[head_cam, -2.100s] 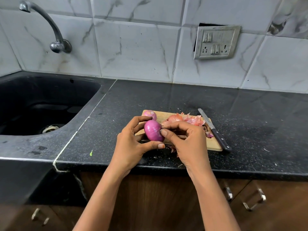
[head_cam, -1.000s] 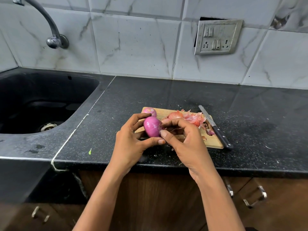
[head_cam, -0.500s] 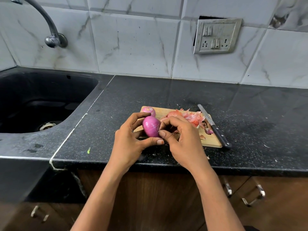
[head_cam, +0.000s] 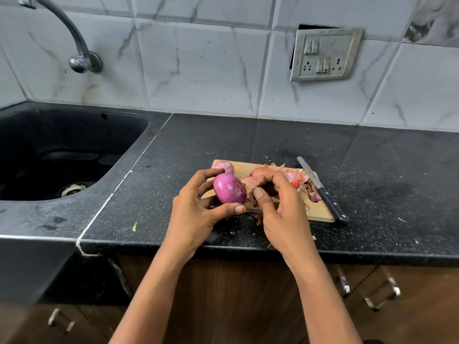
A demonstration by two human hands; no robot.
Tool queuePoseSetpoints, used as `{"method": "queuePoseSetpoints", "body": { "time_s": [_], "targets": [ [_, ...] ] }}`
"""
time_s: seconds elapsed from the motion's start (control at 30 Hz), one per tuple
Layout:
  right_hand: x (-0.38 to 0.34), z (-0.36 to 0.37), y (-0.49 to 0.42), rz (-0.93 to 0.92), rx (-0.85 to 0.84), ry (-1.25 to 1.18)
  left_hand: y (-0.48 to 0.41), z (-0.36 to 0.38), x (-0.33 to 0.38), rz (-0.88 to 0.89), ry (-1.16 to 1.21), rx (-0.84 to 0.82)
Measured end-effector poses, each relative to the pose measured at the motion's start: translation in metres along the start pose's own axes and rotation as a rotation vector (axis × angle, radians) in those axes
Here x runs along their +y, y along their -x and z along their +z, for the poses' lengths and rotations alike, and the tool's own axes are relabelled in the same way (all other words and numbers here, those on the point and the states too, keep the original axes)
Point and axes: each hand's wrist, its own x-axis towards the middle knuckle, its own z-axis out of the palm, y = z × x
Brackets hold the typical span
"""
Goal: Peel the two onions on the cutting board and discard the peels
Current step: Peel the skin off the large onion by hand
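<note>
R hand [head_cam: 280, 214] tugged peel [head_cam: 249, 197] rightward | L hand [head_cam: 193, 214] grips onion [head_cam: 228, 188]

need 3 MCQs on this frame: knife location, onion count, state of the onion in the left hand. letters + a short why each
1. Where does the knife lie?
A) in the sink
B) along the right edge of the cutting board
C) in the right hand

2. How many onions show?
A) one
B) two
C) four

3. The held onion is:
A) whole, glossy purple, dry skin mostly off
B) sliced in half
C) lying flat on the board

Answers:
1 B: the blade runs along the board's right side and the handle overhangs its near right corner.
2 B: one sits in the left hand, and a second onion rests at the board's far left corner.
3 A: its surface is smooth and uncut, and the hand grips it clear of the board.
</note>
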Motion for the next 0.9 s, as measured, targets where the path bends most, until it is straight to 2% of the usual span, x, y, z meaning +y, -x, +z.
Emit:
{"method": "queuePoseSetpoints", "body": {
  "time_s": [0.1,0.23,0.53,0.6,0.77,0.9],
  "targets": [
    [-0.0021,-0.001,-0.0013,0.02,0.027,-0.062,0.0002,-0.0003,-0.0003,-0.004,0.008,-0.006],
    [-0.0043,-0.0023,-0.0012,-0.029,-0.043,-0.093,-0.0001,-0.001,-0.0003,0.0,-0.009,-0.018],
    [-0.0038,0.0006,-0.007,-0.065,-0.105,0.057,0.0007,-0.0007,0.0001,0.008,-0.028,-0.019],
    [-0.0011,0.003,-0.0075,-0.04,-0.104,0.05,0.0003,-0.0009,-0.0007,0.01,-0.033,-0.016],
    [-0.0004,0.0064,-0.0095,0.147,-0.078,-0.149,0.0001,-0.0006,-0.0003,0.029,-0.076,-0.022],
    [-0.0005,0.0068,-0.0088,0.18,0.003,-0.212,0.0,-0.0006,-0.0012,0.024,-0.059,-0.014]
  ]
}}
